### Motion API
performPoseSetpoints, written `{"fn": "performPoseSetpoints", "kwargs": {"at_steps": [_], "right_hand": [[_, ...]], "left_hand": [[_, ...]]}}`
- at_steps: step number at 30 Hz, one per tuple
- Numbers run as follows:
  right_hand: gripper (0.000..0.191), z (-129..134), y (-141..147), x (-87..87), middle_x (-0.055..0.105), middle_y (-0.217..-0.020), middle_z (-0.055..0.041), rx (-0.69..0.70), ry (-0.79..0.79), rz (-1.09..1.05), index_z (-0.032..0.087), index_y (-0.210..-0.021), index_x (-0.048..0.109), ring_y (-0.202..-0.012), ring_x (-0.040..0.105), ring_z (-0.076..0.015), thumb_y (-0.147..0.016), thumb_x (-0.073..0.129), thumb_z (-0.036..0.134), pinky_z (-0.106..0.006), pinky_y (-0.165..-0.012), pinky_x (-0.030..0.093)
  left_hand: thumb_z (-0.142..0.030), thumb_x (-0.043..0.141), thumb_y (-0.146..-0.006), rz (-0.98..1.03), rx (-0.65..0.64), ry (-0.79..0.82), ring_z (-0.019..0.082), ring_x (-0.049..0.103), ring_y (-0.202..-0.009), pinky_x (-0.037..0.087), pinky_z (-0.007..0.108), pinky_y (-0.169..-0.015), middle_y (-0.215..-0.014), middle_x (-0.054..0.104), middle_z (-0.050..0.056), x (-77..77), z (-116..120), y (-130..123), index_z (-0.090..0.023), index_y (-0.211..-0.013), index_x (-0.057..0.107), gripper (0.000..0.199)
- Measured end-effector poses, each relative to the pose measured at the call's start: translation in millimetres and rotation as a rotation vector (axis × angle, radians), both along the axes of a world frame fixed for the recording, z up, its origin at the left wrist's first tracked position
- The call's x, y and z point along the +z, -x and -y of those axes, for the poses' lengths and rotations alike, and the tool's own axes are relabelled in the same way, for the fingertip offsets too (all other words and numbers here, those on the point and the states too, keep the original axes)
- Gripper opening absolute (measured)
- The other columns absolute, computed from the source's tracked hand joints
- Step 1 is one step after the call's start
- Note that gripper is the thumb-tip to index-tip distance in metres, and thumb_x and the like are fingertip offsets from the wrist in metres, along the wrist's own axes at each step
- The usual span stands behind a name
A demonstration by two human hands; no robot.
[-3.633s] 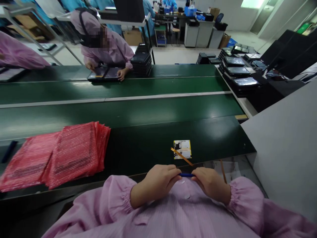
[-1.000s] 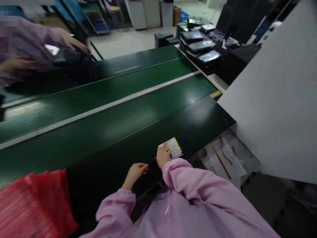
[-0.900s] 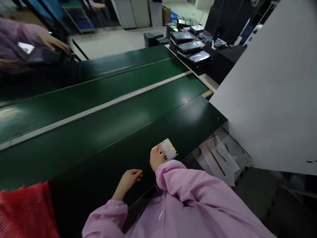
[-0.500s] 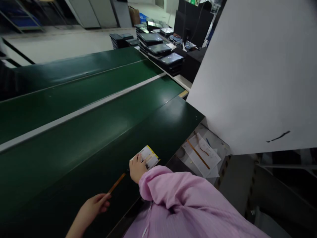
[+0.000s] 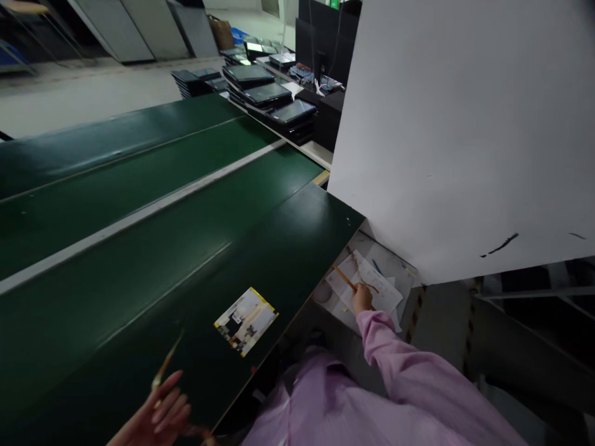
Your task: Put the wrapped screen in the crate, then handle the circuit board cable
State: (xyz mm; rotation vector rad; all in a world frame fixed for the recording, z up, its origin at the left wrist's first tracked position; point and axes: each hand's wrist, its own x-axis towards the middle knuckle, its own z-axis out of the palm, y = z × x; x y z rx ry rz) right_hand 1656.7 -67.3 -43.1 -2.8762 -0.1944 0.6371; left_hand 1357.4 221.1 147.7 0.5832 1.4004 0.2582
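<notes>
A worker's left hand [image 5: 160, 418] pinches a thin amber strip [image 5: 166, 367] above the green table [image 5: 139, 260] beside a yellow-edged card [image 5: 246, 320], while the right hand [image 5: 362, 300] closes on another strip [image 5: 344, 279] lying on papers [image 5: 374, 288] below the table's end.

One yellow-edged card [image 5: 246, 320], two amber strips [image 5: 165, 365] [image 5: 344, 279], perhaps three screen stacks [image 5: 267, 99].

My left hand [image 5: 155, 418] is cut off by the bottom edge, its thin strip [image 5: 166, 367] motion-blurred.
</notes>
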Motion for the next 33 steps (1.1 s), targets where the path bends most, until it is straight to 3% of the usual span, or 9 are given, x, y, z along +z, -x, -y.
{"fn": "performPoseSetpoints", "kwargs": {"at_steps": [3,8,14,19,23,27,30,33], "right_hand": [[0.023,12,-8,-20.1,0.062,-0.116,-0.0082,-0.063,0.064,-0.048,0.015,-0.110,0.061,-0.109,0.059,-0.0240,-0.091,0.061,0.028,-0.047,-0.093,0.049],[0.019,19,-10,-36.6,0.066,-0.107,-0.0062,-0.081,0.015,-0.162,0.014,-0.104,0.063,-0.101,0.062,-0.0219,-0.090,0.062,0.028,-0.045,-0.090,0.051],[0.015,46,-13,-33.2,0.066,-0.102,-0.0049,-0.144,-0.210,-0.204,0.014,-0.094,0.064,-0.098,0.062,-0.0200,-0.090,0.061,0.028,-0.043,-0.088,0.051],[0.016,48,-4,-5.3,0.064,-0.085,-0.0024,-0.335,-0.522,-0.239,0.016,-0.083,0.057,-0.083,0.062,-0.0176,-0.090,0.057,0.031,-0.038,-0.081,0.050],[0.024,37,31,44.1,0.065,-0.087,-0.0044,-0.427,-0.906,-0.375,0.023,-0.082,0.044,-0.075,0.064,-0.0163,-0.088,0.047,0.046,-0.033,-0.074,0.052],[0.038,29,71,88.6,0.069,-0.082,-0.0043,-0.402,-1.161,-0.684,0.024,-0.085,0.041,-0.060,0.064,-0.0157,-0.080,0.048,0.061,-0.031,-0.059,0.052],[0.049,29,84,97.7,0.067,-0.069,-0.0015,-0.331,-1.199,-0.893,0.023,-0.079,0.040,-0.047,0.059,-0.0141,-0.070,0.057,0.069,-0.028,-0.048,0.047],[0.057,35,79,86.8,0.065,-0.062,0.0006,-0.238,-1.150,-0.992,0.023,-0.078,0.042,-0.045,0.059,-0.0158,-0.063,0.064,0.074,-0.029,-0.045,0.047]], "left_hand": [[-0.018,0.057,-0.074,0.115,0.040,0.065,0.007,0.030,-0.039,0.038,0.017,-0.035,-0.050,0.034,-0.004,7.7,26,-45,-0.026,-0.095,0.071,0.026],[-0.012,0.044,-0.086,0.236,0.020,0.120,0.006,0.029,-0.039,0.034,0.014,-0.036,-0.052,0.029,-0.006,-6.3,55,-93,-0.013,-0.101,0.069,0.029],[-0.026,0.066,-0.079,0.240,-0.141,0.140,0.006,0.040,-0.046,0.041,0.018,-0.044,-0.057,0.043,-0.004,-37.3,97,-126,-0.012,-0.089,0.071,0.018],[-0.030,0.069,-0.079,0.181,-0.211,0.146,0.008,0.052,-0.050,0.044,0.018,-0.048,-0.060,0.056,0.001,-64.3,143,-148,-0.010,-0.085,0.071,0.021],[-0.035,0.061,-0.086,0.150,-0.289,0.210,0.008,0.051,-0.045,0.039,0.017,-0.042,-0.062,0.060,0.004,-77.5,177,-165,-0.008,-0.085,0.072,0.030],[-0.065,0.054,-0.081,0.232,-0.377,0.253,0.010,0.044,-0.037,0.035,0.022,-0.037,-0.051,0.051,0.000,-76.4,198,-177,-0.009,-0.088,0.072,0.059],[-0.066,0.069,-0.067,0.276,-0.433,0.235,0.013,0.046,-0.036,0.037,0.025,-0.037,-0.046,0.049,-0.002,-73.0,203,-181,-0.011,-0.087,0.072,0.058],[-0.052,0.084,-0.056,0.297,-0.421,0.157,0.010,0.050,-0.041,0.039,0.022,-0.041,-0.054,0.057,-0.002,-72.7,201,-183,-0.012,-0.074,0.069,0.046]]}}
